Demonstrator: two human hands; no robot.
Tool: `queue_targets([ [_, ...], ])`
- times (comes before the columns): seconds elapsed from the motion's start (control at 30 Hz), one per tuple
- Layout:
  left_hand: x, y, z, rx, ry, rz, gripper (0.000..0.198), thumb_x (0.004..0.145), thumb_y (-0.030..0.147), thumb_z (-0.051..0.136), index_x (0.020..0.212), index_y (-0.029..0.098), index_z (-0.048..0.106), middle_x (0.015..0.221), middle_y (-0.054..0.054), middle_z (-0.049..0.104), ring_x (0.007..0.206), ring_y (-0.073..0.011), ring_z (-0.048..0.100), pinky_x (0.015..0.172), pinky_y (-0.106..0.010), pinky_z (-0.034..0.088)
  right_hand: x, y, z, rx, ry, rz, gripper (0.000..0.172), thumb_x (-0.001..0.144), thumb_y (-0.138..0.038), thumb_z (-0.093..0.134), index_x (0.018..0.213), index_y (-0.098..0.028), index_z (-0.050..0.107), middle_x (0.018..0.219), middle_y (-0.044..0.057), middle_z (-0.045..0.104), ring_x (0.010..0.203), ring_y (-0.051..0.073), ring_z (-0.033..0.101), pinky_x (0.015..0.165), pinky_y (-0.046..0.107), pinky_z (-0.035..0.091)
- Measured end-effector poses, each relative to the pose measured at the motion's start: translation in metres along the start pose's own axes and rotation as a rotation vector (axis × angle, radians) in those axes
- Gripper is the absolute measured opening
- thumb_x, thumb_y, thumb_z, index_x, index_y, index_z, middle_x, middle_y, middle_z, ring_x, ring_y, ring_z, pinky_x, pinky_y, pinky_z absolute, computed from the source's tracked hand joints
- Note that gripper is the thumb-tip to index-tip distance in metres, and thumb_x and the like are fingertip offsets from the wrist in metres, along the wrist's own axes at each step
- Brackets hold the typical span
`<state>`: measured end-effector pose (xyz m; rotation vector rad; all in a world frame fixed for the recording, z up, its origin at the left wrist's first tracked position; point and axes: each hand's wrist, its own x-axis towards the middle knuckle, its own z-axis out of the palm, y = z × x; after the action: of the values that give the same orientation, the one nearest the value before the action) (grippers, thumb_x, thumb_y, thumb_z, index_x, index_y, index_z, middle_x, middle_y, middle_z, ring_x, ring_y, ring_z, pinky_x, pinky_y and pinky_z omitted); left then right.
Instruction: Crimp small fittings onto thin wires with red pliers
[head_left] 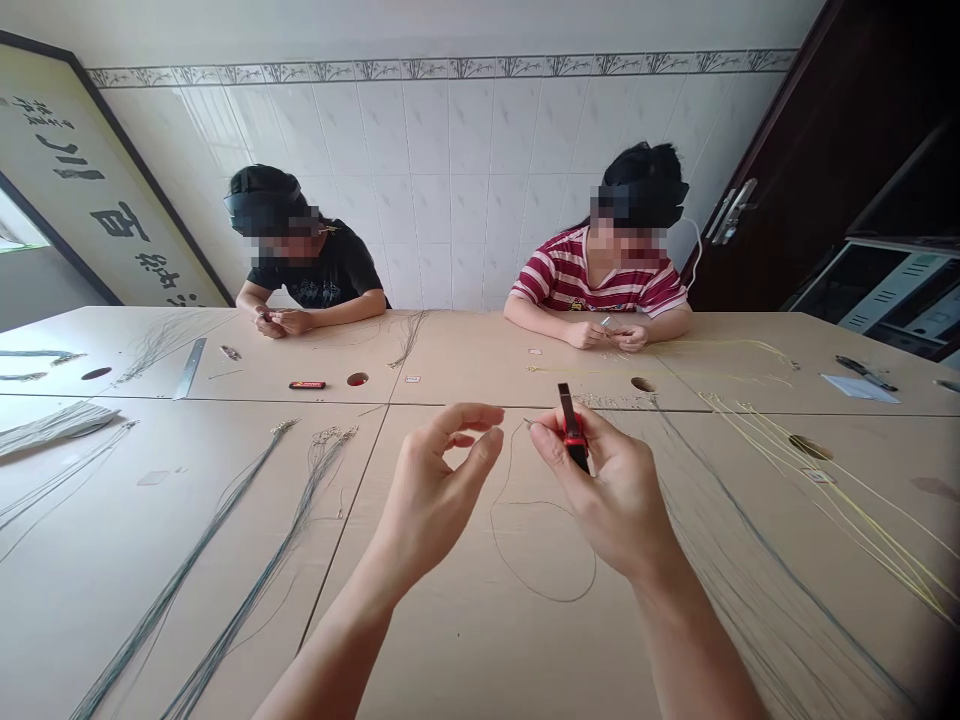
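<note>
My left hand (442,490) is raised over the table with its fingers curved. A gap shows between thumb and forefinger, and nothing is visible in it. Beside it, my right hand (611,480) is closed around a small red and black tool (574,430) with a dark flat end pointing up; its exact kind is unclear. At the right thumb and fingertip, a thin cord (510,570) is pinched by its end. From there the cord hangs and loops on the table below my hands.
Bundles of grey-green cords (225,510) lie at left, with yellow cords (862,510) at right. A red and black lighter-like object (307,385), a metal ruler (190,368) and a table hole (358,379) are farther back. Two people (311,270) work across the table.
</note>
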<state>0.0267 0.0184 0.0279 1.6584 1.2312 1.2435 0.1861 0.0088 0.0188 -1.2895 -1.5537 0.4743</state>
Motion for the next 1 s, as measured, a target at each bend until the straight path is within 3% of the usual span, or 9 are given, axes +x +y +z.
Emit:
queue_targets([
  [0.07, 0.0021, -0.0029, -0.0013, -0.045, -0.049, 0.005, 0.021, 0.088, 0.038, 0.062, 0.102, 0.025, 0.07, 0.112, -0.003, 0.072, 0.107, -0.02, 0.063, 0.092, -0.034, 0.049, -0.0006, -0.0016, -0.0006, 0.029, -0.029, 0.003, 0.02, 0.091, -0.036, 0.056, 0.079, -0.021, 0.057, 0.068, -0.002, 0.054, 0.063, 0.013, 0.049, 0.06, 0.025, 0.039],
  [0.17, 0.0037, -0.0052, -0.0016, -0.126, -0.105, -0.01, 0.024, 0.085, 0.041, 0.065, 0.102, 0.024, 0.071, 0.108, -0.005, 0.073, 0.106, -0.0205, 0.065, 0.096, -0.037, 0.048, -0.0012, -0.002, -0.0003, 0.041, -0.051, -0.002, 0.02, 0.091, -0.037, 0.056, 0.079, -0.021, 0.057, 0.069, -0.002, 0.056, 0.062, 0.013, 0.05, 0.059, 0.025, 0.039],
  [0.43, 0.0062, -0.0072, 0.0009, -0.134, -0.136, -0.006, 0.02, 0.086, 0.039, 0.065, 0.083, 0.02, 0.071, 0.079, -0.003, 0.071, 0.085, -0.017, 0.066, 0.081, -0.029, 0.05, 0.0001, 0.001, -0.0002, 0.034, -0.107, 0.0, 0.022, 0.092, -0.038, 0.055, 0.08, -0.021, 0.057, 0.071, -0.002, 0.055, 0.064, 0.012, 0.049, 0.061, 0.025, 0.038],
  [0.67, 0.0057, -0.0042, -0.0011, -0.006, -0.122, -0.017, 0.021, 0.089, 0.039, 0.06, 0.081, 0.021, 0.068, 0.08, -0.002, 0.068, 0.073, -0.0141, 0.06, 0.058, -0.024, 0.042, 0.0001, -0.0004, -0.0015, 0.021, -0.15, -0.013, 0.022, 0.093, -0.038, 0.053, 0.08, -0.021, 0.056, 0.07, -0.002, 0.053, 0.064, 0.012, 0.048, 0.059, 0.025, 0.038],
  [1.0, 0.0048, -0.0018, -0.0032, -0.115, -0.176, -0.056, 0.018, 0.091, 0.033, 0.055, 0.089, 0.021, 0.068, 0.078, -0.002, 0.068, 0.079, -0.015, 0.061, 0.062, -0.024, 0.044, -0.0003, 0.0014, -0.0054, -0.002, -0.159, -0.028, 0.023, 0.094, -0.038, 0.052, 0.079, -0.021, 0.055, 0.069, -0.002, 0.054, 0.061, 0.012, 0.047, 0.058, 0.025, 0.036],
])
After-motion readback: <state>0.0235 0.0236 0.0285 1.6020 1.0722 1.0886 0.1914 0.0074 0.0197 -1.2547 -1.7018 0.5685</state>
